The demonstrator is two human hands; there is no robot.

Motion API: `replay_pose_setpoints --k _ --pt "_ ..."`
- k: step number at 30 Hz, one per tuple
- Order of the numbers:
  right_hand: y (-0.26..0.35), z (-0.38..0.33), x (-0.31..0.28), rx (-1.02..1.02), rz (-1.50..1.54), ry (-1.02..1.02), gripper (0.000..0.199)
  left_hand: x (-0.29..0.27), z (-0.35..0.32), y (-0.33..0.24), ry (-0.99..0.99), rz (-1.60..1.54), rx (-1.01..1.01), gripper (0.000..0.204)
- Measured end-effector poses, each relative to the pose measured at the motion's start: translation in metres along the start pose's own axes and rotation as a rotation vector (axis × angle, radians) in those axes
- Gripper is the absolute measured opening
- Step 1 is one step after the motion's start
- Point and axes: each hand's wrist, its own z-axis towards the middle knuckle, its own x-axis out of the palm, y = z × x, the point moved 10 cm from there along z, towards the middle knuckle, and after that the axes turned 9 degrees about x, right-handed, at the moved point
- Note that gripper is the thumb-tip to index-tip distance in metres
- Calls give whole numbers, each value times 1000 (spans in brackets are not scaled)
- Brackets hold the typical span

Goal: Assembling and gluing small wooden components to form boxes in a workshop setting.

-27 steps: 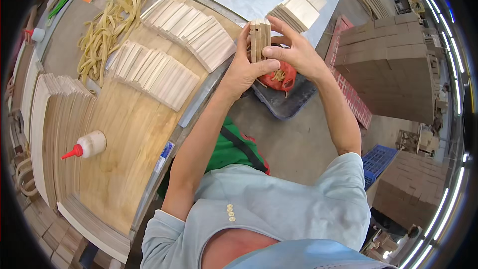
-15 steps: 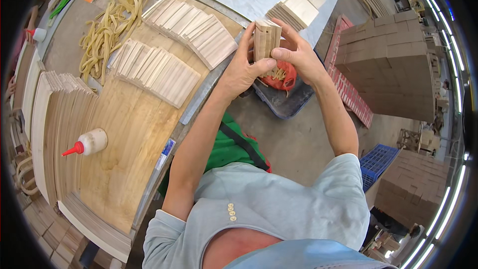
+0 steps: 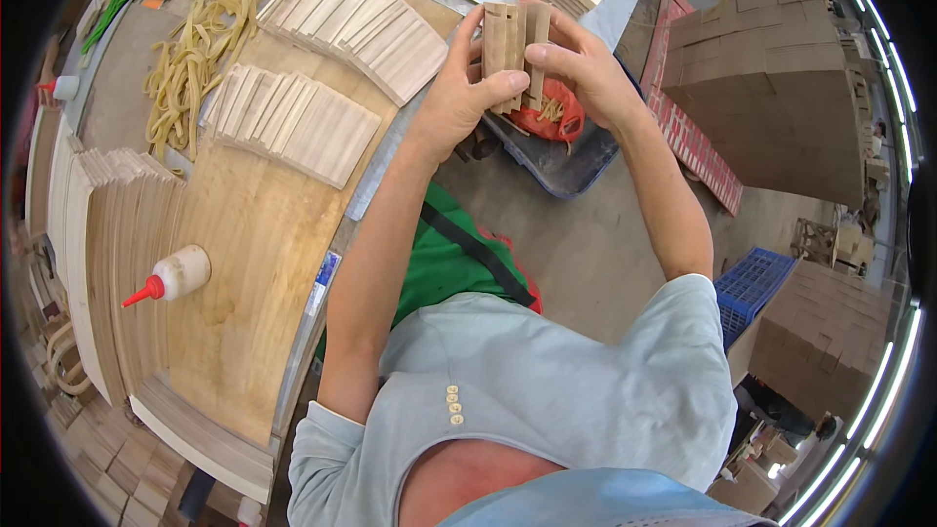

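Wooden surface (image 3: 244,263) is carrying fanned slat rows (image 3: 293,122) and a glue bottle (image 3: 176,273); beyond its far edge, both hands, left (image 3: 459,98) and right (image 3: 586,68), are gripping a slotted wood bundle (image 3: 512,49) above a dark tray (image 3: 556,161).

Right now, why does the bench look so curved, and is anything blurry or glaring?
Head view: the fisheye lens bends the workbench edges toward the black rim; light is even and soft, with bright strips glaring at the lower right; both hands and the wooden pieces they hold look sharp.
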Motion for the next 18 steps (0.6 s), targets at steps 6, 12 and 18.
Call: replay_pose_setpoints --k 6,12,18 --pt "3 -4 0 -25 -24 -30 70 4 -1 -3 -1 41 -48 100" --pt "11 -15 -8 -53 -104 -155 68 -5 -3 5 -90 11 -74 98" --pt "12 -18 -19 -89 -133 -175 60 -3 -4 -10 -97 266 15 94"
